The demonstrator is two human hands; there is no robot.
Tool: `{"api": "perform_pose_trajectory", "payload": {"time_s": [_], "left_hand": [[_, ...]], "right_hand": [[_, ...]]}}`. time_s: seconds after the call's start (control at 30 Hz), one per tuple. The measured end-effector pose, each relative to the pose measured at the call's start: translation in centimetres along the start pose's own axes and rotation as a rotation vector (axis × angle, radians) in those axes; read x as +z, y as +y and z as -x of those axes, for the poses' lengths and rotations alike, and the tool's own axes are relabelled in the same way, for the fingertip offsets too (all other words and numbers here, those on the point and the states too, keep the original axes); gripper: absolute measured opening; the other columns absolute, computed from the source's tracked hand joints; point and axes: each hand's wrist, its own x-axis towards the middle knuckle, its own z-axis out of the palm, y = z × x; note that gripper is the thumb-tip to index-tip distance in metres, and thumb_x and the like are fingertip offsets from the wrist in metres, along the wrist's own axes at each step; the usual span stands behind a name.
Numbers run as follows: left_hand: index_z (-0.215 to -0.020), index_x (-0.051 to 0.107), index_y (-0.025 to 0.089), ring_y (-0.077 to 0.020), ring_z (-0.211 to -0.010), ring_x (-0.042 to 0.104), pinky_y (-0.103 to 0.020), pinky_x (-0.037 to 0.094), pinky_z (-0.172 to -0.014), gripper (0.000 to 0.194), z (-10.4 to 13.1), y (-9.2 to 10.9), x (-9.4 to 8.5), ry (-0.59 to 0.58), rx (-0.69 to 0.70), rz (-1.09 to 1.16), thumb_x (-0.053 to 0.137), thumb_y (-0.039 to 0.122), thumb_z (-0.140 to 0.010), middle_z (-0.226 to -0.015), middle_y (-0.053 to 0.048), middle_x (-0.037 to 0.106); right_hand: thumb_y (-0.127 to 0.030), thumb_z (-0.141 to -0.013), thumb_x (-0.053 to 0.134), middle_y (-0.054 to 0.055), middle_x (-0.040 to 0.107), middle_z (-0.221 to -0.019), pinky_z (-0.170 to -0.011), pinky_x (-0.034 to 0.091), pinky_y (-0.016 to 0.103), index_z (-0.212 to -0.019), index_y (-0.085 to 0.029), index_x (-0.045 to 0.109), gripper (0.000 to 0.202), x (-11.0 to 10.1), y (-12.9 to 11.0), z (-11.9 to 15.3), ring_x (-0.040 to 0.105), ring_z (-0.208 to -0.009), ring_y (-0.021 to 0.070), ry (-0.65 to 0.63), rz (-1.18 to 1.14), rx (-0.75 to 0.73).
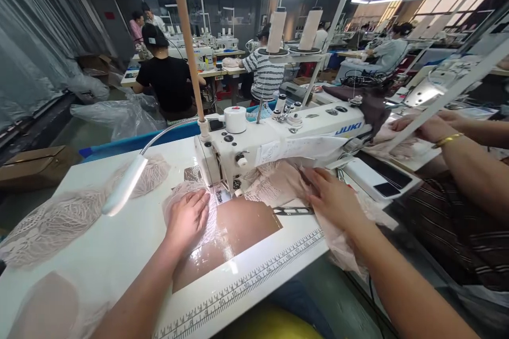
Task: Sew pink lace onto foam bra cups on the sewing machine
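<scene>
Head view. 2 bare hands at a white JUKI lockstitch sewing machine (pixel 278 135), 1 on each side of the needle area.

Left hand (pixel 190 217): palm down, fingers nearly straight and close together, pointing away toward the needle. Hand is flat and open, resting on a pale lace piece (pixel 212 225) just left of the presser foot; lace shows on both sides of the hand. Forearm slants up from bottom edge, left of centre.

Right hand (pixel 328 193): back up, fingers bent and pointing left, set over beige lace-and-mesh fabric (pixel 274 183). Fingertips partly hidden; cannot tell if they pinch it. Forearm comes in from lower right. Fabric runs from under the machine arm to this hand, then hangs over the table's front edge. Cannot tell if it joins the left-hand lace.

Black thread snips (pixel 293 211) lie just left of the right wrist. Glossy brown sheet (pixel 238 230) on the table between the hands, ruler strip (pixel 246 286) along the front edge. Far left: more lace pieces (pixel 55 222), gooseneck lamp (pixel 125 185) above them. Right: co-worker's hand (pixel 427 130) on other fabric, gold bracelet (pixel 450 140).
</scene>
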Motion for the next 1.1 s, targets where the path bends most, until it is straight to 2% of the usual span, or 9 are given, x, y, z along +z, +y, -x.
{"api": "perform_pose_trajectory", "payload": {"time_s": [0.13, 0.27, 0.4, 0.5, 0.6, 0.77, 0.83, 0.9, 1.1], "left_hand": [[-0.118, 0.063, 0.017, -0.0298, -0.110, 0.052, -0.047, 0.048, -0.089, 0.039, 0.0, 0.1, -0.1, -0.003, -0.009, -0.003, 0.035, 0.031, -0.093, -0.122, -0.006, 0.060], [-0.118, 0.063, 0.019, -0.0301, -0.111, 0.052, -0.047, 0.048, -0.089, 0.038, 0.0, 0.1, -0.2, -0.008, -0.013, -0.002, 0.037, 0.030, -0.092, -0.121, -0.007, 0.061], [-0.118, 0.062, 0.020, -0.0295, -0.111, 0.052, -0.047, 0.047, -0.090, 0.036, 0.0, 0.2, -0.2, -0.017, -0.022, 0.010, 0.039, 0.027, -0.092, -0.123, -0.007, 0.060], [-0.119, 0.062, 0.019, -0.0295, -0.111, 0.051, -0.047, 0.046, -0.090, 0.036, -0.1, 0.2, -0.2, -0.024, -0.032, 0.020, 0.039, 0.026, -0.092, -0.124, -0.008, 0.059], [-0.118, 0.062, 0.018, -0.0290, -0.111, 0.051, -0.047, 0.045, -0.091, 0.035, -0.1, 0.3, -0.4, -0.022, -0.042, 0.038, 0.040, 0.025, -0.092, -0.124, -0.008, 0.059], [-0.120, 0.059, 0.019, -0.0306, -0.112, 0.050, -0.049, 0.044, -0.091, 0.033, 0.1, 0.3, -0.7, -0.063, -0.069, 0.032, 0.044, 0.023, -0.090, -0.127, -0.010, 0.056], [-0.121, 0.058, 0.020, -0.0300, -0.113, 0.049, -0.048, 0.043, -0.092, 0.033, 0.0, 0.1, -0.9, -0.088, -0.093, 0.018, 0.045, 0.023, -0.090, -0.129, -0.009, 0.055], [-0.122, 0.057, 0.019, -0.0297, -0.114, 0.049, -0.049, 0.043, -0.094, 0.034, -0.1, -0.1, -1.2, -0.116, -0.115, 0.003, 0.045, 0.023, -0.090, -0.130, -0.010, 0.053], [-0.121, 0.056, 0.018, -0.0325, -0.118, 0.048, -0.049, 0.045, -0.094, 0.035, 0.5, -0.4, -4.6, -0.242, -0.152, -0.025, 0.053, 0.023, -0.086, -0.130, -0.014, 0.052]], "right_hand": [[-0.028, -0.093, 0.040, 0.011, 0.059, -0.118, -0.065, 0.043, 0.028, -0.134, -0.021, 0.047, 0.042, 1.6, -0.7, -1.3, 0.063, -0.089, 0.0205, -0.179, 0.087, -0.060], [-0.027, -0.093, 0.039, 0.007, 0.064, -0.095, -0.059, 0.036, 0.027, -0.131, -0.026, 0.051, 0.040, 2.4, -1.9, -3.8, 0.062, -0.079, 0.0203, -0.219, 0.145, -0.062], [-0.022, -0.092, 0.040, 0.013, 0.064, -0.103, -0.058, 0.037, 0.028, -0.129, -0.018, 0.051, 0.039, 3.7, -3.3, -6.7, 0.063, -0.081, 0.0231, -0.208, 0.157, 0.023], [-0.016, -0.090, 0.039, 0.018, 0.066, -0.098, -0.059, 0.039, 0.029, -0.113, -0.010, 0.060, 0.032, 4.4, -4.6, -8.4, 0.064, -0.078, 0.0248, -0.226, 0.169, 0.119], [-0.020, -0.091, 0.041, 0.019, 0.067, -0.092, -0.063, 0.042, 0.030, -0.104, -0.008, 0.063, 0.028, 3.7, -5.6, -9.1, 0.064, -0.079, 0.0255, -0.246, 0.162, 0.131], [-0.035, -0.091, 0.045, 0.020, 0.063, -0.109, -0.087, 0.040, 0.041, -0.119, -0.008, 0.057, 0.041, 0.9, -6.0, -6.4, 0.055, -0.104, 0.0331, -0.162, 0.116, -0.101], [-0.030, -0.091, 0.045, 0.018, 0.057, -0.122, -0.093, 0.039, 0.039, -0.121, -0.011, 0.058, 0.038, 1.0, -5.9, -4.5, 0.050, -0.114, 0.0309, -0.037, -0.005, -0.391], [-0.026, -0.089, 0.049, 0.016, 0.060, -0.115, -0.085, 0.044, 0.036, -0.111, -0.013, 0.063, 0.030, 2.2, -6.0, -2.7, 0.057, -0.103, 0.0270, -0.029, -0.101, -0.575], [-0.025, -0.093, 0.042, 0.007, 0.062, -0.082, -0.067, 0.044, 0.032, -0.098, -0.015, 0.066, 0.026, 5.7, -6.9, -0.2, 0.059, -0.073, 0.0203, -0.050, -0.096, -0.560]]}}
